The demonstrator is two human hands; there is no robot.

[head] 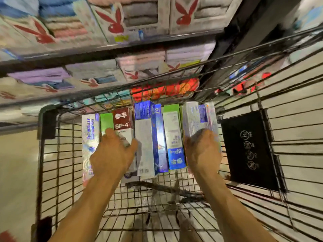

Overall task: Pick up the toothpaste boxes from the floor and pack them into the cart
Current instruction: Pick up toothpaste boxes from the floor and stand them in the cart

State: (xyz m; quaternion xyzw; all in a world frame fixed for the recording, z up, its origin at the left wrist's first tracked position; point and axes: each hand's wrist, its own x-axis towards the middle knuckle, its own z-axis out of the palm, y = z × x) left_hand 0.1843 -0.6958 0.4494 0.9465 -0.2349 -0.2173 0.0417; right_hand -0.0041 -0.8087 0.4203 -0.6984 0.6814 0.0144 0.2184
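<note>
Now | left hand (111, 154) grips red box (122, 119) | right hand (202, 151) grips silver box (191, 116) | in cart (48, 123)

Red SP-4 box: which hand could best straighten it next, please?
Probably left: the left hand touches the red box; the right hand is on silver boxes at the row's other end.

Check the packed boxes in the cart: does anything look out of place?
The blue-ended box lies reversed: its SP-4 reads upside down, unlike on the red box. The rest sit side by side in the cart.
</note>
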